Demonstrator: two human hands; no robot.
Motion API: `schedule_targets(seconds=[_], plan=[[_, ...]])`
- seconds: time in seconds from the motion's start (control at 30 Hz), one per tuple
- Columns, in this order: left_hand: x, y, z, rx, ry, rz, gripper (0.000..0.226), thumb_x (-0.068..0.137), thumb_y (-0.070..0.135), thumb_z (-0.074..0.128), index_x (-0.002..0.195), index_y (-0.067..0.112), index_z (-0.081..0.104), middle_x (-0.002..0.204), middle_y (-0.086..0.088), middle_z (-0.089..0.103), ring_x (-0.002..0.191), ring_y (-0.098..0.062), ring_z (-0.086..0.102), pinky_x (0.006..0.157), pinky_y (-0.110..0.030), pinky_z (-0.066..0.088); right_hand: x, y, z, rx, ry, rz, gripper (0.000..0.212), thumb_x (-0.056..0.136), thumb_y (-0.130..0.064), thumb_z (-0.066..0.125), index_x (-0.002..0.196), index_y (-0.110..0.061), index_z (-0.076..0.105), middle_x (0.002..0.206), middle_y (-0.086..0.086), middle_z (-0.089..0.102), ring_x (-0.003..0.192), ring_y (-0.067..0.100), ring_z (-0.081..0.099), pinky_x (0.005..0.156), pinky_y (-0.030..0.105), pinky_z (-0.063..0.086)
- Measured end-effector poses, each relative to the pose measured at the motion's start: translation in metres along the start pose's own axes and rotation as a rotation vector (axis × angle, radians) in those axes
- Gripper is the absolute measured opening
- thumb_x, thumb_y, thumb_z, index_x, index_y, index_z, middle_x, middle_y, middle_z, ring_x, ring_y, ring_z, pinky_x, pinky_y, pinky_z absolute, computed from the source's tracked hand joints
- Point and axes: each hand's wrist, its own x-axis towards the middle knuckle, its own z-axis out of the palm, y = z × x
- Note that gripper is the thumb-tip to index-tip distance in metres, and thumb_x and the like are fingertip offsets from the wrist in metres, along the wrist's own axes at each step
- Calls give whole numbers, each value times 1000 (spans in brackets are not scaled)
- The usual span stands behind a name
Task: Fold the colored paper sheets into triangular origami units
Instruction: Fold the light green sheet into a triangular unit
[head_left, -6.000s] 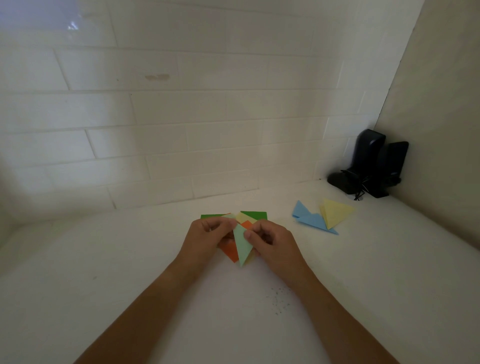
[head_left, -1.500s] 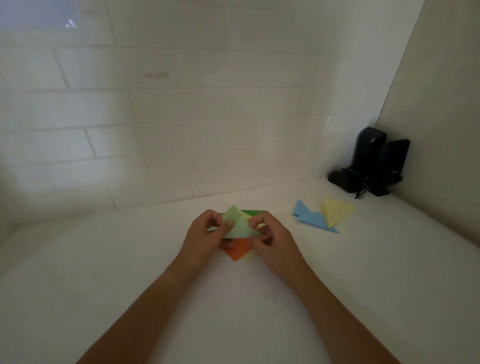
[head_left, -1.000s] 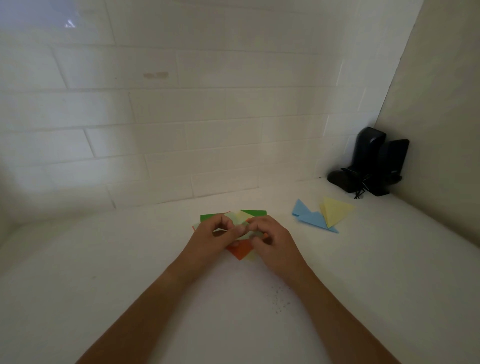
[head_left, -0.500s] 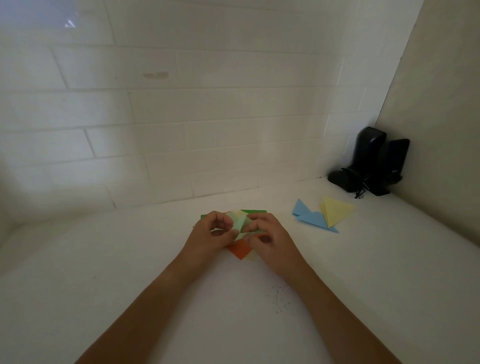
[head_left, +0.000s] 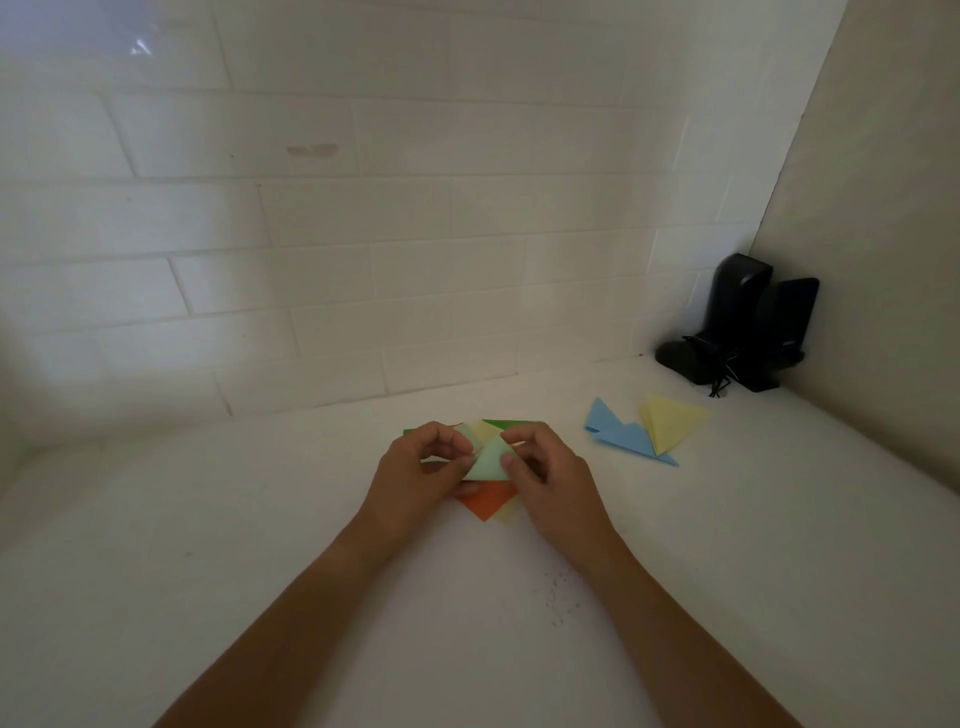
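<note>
Both hands, left hand (head_left: 415, 467) and right hand (head_left: 550, 470), pinched the pale green paper (head_left: 487, 461) mid-tabletop (head_left: 208, 545); it looked light, limp, easily creased, best gripped at corners.

White counter (head_left: 260, 545) carries paper sheets (head_left: 488, 505), folded units (head_left: 644, 431), perhaps speakers (head_left: 748, 332).

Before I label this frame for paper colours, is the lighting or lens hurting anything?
Head view: dim overall, with a glare patch on the wall tiles at upper left; wide-angle bending curves the tile lines; colours still read: pale green paper pinched between the left hand and right hand, orange sheet beneath, blue piece and yellow piece to the right; the black objects in the corner lose detail.
</note>
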Motion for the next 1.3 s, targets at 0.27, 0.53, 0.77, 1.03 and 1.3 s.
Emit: schedule_targets(seconds=[0.27,0.53,0.77,1.03,1.3], plan=[[-3,4,1,8,-58,-4,17,86,7,82,97,8,70,81,4,72,76,-22,75,80,-35,62,0,-1,-1,19,46,1,13,101,-16,61,110,-24,62,74,-9,70,68,8,62,61,20,46],[-4,8,2,79,-27,24,11,87,9,81,94,6,72,75,-9,76,69,-22,76,71,-22,59,1,-1,0,-32,-21,-20,6,99,-24,66,94,-21,66,86,-3,70,76,6,64,66,18,48],[-6,9,1,135,-18,50,6,90,18,78,87,13,79,71,-6,77,66,-22,75,72,-26,60,0,-3,-1,-32,-3,-28,12,101,-21,63,90,-21,65,82,0,70,77,18,65,67,28,50],[-6,8,3,178,-71,91,4,88,17,81,91,18,79,73,-3,75,65,-16,72,68,-22,58,-3,-8,-2,-17,1,-50,15,101,-22,62,87,-20,66,76,-7,65,67,0,57,61,14,43],[-1,7,-5,-7,55,58,6,90,9,77,96,9,77,78,-10,75,70,-13,72,67,-25,60,-3,-12,-3,4,-29,-58,27,98,-17,64,75,-31,61,73,-8,65,68,8,60,61,15,43]])
